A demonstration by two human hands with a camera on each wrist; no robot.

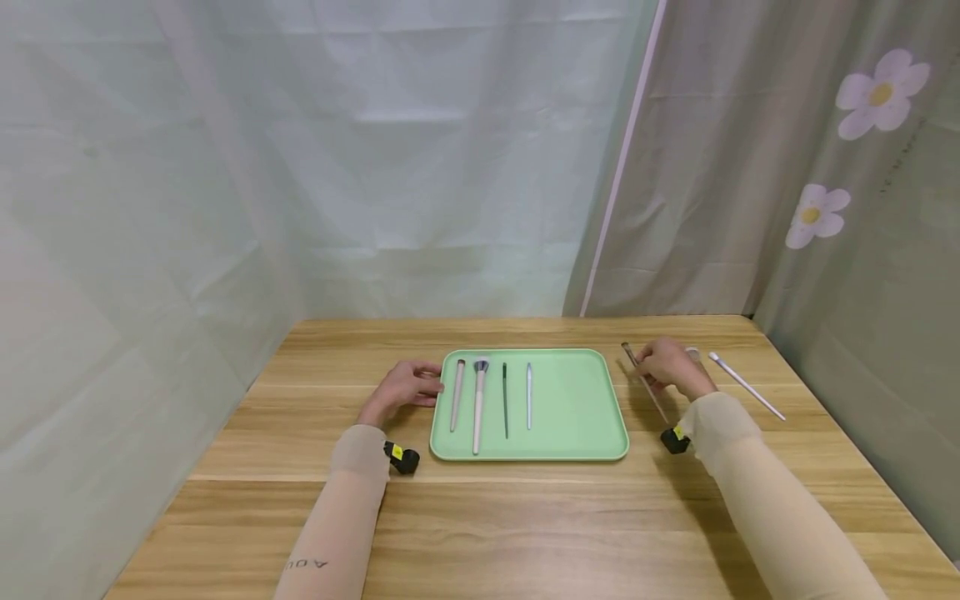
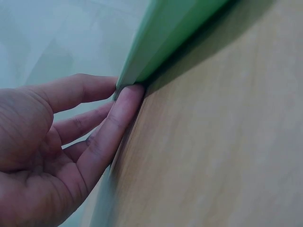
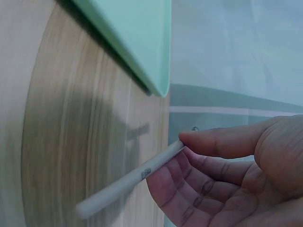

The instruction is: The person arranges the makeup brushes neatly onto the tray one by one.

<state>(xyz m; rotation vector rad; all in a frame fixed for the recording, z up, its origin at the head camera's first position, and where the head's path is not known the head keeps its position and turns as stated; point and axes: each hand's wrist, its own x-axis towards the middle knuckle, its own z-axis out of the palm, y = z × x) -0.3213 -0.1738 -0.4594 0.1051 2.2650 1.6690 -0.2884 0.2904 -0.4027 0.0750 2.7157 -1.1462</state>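
Note:
My left hand (image 1: 403, 387) pinches the left rim of a light green tray (image 1: 577, 408); the left wrist view has the thumb and a finger at the tray's edge (image 2: 147, 56). To the right of the tray, my right hand (image 1: 670, 367) holds a makeup brush (image 1: 657, 403) between thumb and fingers. Its pale handle (image 3: 128, 183) slants down toward the table in the right wrist view. On the left half of the tray, several slim tools lie side by side, among them a short brush (image 1: 457, 398), a fluffy brush (image 1: 478, 408), a dark thin wand (image 1: 506, 404) and a pale blue one (image 1: 529, 398).
Right of my right hand a white-handled brush (image 1: 746, 386) lies slanted on the wooden table (image 1: 495, 533). The pale head of another brush (image 1: 693, 354) shows just behind that hand. Curtains (image 1: 450, 167) hang along the table's back and sides.

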